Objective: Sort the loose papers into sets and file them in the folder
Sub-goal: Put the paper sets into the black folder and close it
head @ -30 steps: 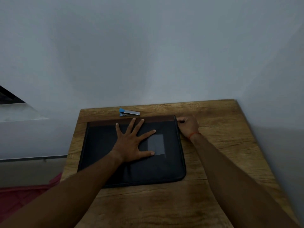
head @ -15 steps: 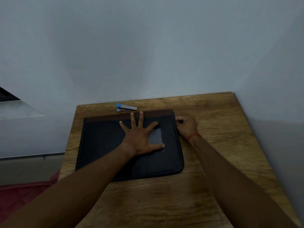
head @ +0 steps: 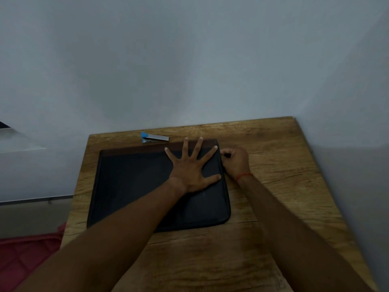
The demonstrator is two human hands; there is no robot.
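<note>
- Since a second ago, our left hand [head: 192, 169] has slid from the middle of the flat black fabric folder [head: 130, 186] to its far right part. The right hand [head: 235, 161] has kept its place at the folder's far right corner.
- That left hand is spread wide, palm down, pressing the cover flat. Its longest fingertips reach the brown strip along the far edge.
- Our right hand's fingers are curled tight against the folder's corner. We judge they pinch a zip pull, though the pull is too small to make out.
- The folder lies closed on the rough-grained wooden table [head: 284, 175], towards its left side, and no loose papers show anywhere.
- We judge this is the opening step: one hand steadies the folder while the other starts the closure, with sorting and filing not yet begun.
- Next, we think the right hand must draw along the right edge towards the near right corner. The left hand should hold its pressure so the folder does not slew.
- A small blue and silver stapler [head: 154, 138] lies just beyond the far edge, close to the left fingertips, and a swung cover could knock it.
- Room is tight on the left, where the folder nearly meets the table's edge, and at the far side, where the grey wall [head: 189, 60] stands.
- Bare wood lies open to the right and on the near side, which is the better ground for laying out sets.
</note>
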